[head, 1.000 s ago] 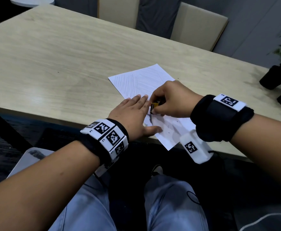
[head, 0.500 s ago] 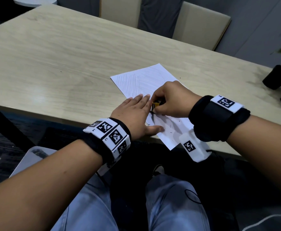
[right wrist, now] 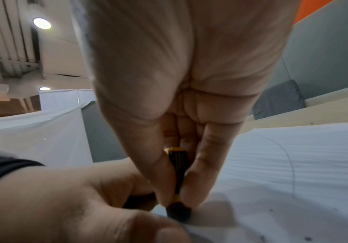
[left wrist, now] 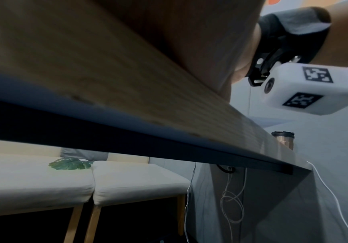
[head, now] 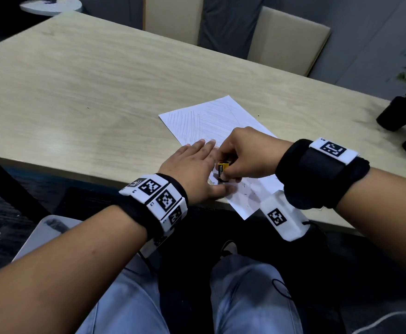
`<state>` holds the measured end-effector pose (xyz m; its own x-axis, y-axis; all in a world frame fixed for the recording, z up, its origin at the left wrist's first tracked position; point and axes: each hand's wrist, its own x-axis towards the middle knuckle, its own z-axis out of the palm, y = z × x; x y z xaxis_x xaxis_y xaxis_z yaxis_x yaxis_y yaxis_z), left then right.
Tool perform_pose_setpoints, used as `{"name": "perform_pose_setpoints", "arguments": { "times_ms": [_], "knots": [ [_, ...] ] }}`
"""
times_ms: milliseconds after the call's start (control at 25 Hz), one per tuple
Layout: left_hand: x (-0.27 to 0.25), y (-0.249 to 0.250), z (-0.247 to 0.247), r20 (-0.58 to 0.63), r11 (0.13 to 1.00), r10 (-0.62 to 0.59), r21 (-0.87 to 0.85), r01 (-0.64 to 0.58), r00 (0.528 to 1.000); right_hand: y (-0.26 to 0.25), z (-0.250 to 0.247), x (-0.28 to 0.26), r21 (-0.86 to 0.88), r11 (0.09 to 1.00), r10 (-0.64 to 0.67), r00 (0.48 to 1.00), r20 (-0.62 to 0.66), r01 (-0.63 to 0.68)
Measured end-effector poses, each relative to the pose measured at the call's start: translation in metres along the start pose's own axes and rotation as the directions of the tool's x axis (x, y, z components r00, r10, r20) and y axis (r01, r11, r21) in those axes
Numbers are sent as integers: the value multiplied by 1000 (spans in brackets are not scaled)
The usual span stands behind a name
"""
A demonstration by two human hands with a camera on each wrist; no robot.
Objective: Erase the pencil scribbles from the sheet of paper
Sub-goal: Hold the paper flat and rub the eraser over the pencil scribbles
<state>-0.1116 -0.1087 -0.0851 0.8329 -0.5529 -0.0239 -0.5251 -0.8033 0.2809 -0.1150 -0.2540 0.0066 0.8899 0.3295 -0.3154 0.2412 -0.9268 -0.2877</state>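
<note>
Right hand (head: 247, 155) pinching eraser (head: 223, 170) (tip on sheet (head: 211, 121)), left hand (head: 192, 172) flat just beside

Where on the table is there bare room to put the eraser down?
Bare table lies left of the paper and beyond its far edge, toward the chairs. It is crowded at the near edge: the left hand presses the paper flat while the right hand pinches the eraser. Black pots sit far right.
</note>
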Motion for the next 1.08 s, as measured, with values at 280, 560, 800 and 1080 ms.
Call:
{"name": "perform_pose_setpoints", "arguments": {
  "times_ms": [280, 560, 800, 1080],
  "knots": [
    [-7, 2, -3, 23, 992, -110, 57, 108, 994, 1, 7, 6, 56, 998, 23, 984, -179, -14],
    [-8, 3, -5, 44, 988, -149, 43, 147, 988, -2, 0, 0, 40, 999, 14, 1000, -17, -13],
    [-7, 2, -4, 22, 989, -141, 36, 140, 990, -5, 2, 7, -3, 1000, 4, 995, -103, -4],
    [-8, 2, -5, 29, 990, -141, 35, 140, 990, -8, 3, 6, 39, 999, -2, 985, -172, 9]
  ]
}}
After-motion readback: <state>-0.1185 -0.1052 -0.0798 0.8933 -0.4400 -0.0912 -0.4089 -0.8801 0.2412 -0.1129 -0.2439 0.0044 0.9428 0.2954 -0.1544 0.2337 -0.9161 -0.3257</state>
